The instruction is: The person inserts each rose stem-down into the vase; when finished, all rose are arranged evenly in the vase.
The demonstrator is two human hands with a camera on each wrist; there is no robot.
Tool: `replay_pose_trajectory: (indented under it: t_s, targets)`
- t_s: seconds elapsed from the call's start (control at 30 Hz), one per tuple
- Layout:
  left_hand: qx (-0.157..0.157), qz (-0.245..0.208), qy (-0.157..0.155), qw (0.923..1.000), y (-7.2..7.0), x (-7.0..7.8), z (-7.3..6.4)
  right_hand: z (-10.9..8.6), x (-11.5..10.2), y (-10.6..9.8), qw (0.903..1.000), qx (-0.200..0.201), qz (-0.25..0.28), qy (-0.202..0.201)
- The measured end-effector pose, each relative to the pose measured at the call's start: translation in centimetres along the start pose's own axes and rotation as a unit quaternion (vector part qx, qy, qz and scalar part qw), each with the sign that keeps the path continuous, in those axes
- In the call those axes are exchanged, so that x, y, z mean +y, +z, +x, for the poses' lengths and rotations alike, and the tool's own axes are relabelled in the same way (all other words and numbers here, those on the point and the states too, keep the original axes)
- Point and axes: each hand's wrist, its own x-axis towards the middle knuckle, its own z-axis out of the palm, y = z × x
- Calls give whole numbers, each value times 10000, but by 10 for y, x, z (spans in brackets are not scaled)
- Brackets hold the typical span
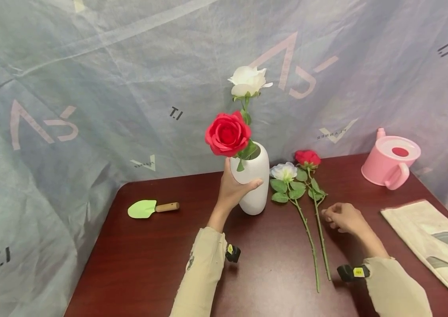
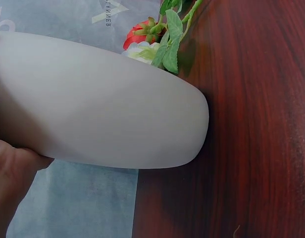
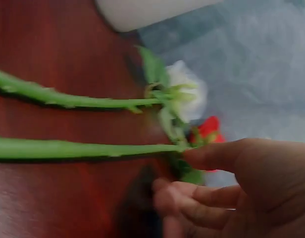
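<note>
My left hand (image 1: 233, 187) grips a white vase (image 1: 256, 189) near its top, thumb across the front. The vase stands upright on the table and fills much of the left wrist view. A large red rose (image 1: 227, 133) and a taller white rose (image 1: 249, 82) rise from its mouth. Two more flowers lie to its right: a pale white rose (image 1: 284, 171) and a smaller red rose (image 1: 308, 158), stems toward me. Beside the red rose's stem (image 3: 83, 149) is my right hand (image 1: 344, 218), fingers loosely bent, with a gap between thumb and fingers in the right wrist view.
A green trowel (image 1: 142, 209) with a wooden handle lies at the left of the dark red table (image 1: 148, 264). At the back right stands a pink watering can (image 1: 384, 160). A cream cloth item with grey patches (image 1: 414, 229) lies along the right edge. Grey sheeting (image 1: 128, 110) hangs behind.
</note>
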Motion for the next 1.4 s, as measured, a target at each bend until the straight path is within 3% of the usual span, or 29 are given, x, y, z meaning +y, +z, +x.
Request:
replay_pose_trajectory:
  t_s: [0.23,0.4,0.6,0.7,0.77,0.87,1.1,1.2,1.33,1.4]
  targets:
    - [6,-17,40,10000,2,2,0,8,4,15,9980,260,527,229]
    - [3,-23,112,9999,3,0,0,16,6,20,9910,322,1283,217]
    - [12,-12,166,9999,2,-1,0,14,4,17,9703,265,2405,14]
    - [20,11,143,9999,2,-1,0,10,-3,11,9456,205,3240,-199]
    - [23,2,143,9999,2,-1,0,8,-9,6,9212,157,3869,-384]
    - [2,-24,139,9999,2,-2,1,5,-20,-2,8740,20,4816,-647]
    - [-13,-104,175,9998,1,-2,2,-3,-49,-16,7544,-367,6434,-1246]
    - [-11,-149,193,9997,0,-2,2,-3,-61,-20,6959,-551,6989,-1555]
    - [-21,-122,173,9998,0,-1,2,-3,-76,-27,5933,-800,7790,-1866]
    - [-24,-129,176,9998,0,-1,2,-2,-84,-31,5467,-894,8094,-1950]
